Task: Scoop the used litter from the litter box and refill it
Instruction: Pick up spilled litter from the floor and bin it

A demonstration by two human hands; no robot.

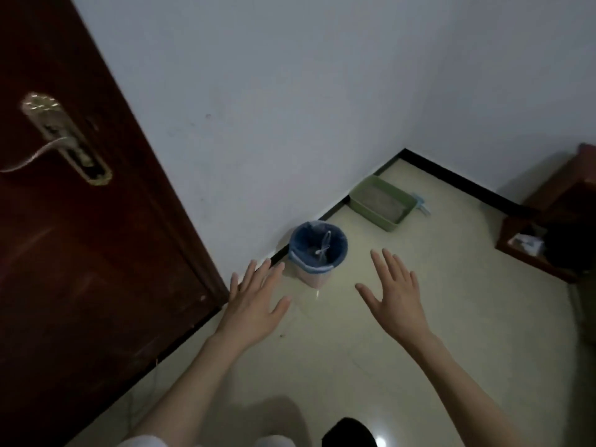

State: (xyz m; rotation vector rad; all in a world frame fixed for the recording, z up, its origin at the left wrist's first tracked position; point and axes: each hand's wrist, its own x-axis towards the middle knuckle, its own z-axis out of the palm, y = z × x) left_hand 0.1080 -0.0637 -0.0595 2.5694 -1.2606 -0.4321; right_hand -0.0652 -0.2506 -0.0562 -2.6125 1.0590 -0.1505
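A green litter box (361, 196) with grey litter inside sits on the floor in the far corner by the wall. A light blue scoop (422, 205) lies just beyond its right end. Nearer to me stands a small bin (317, 254) lined with a blue bag. My left hand (254, 301) is held out flat, fingers spread, just left of the bin. My right hand (395, 291) is also flat and spread, to the right of the bin. Both hands hold nothing and are well short of the litter box.
A dark red wooden door (80, 253) with a metal handle (48, 146) fills the left side. A dark wooden cabinet (554, 227) with items on its low shelf stands at the right. Pale tiled floor (451, 317) lies between me and the corner.
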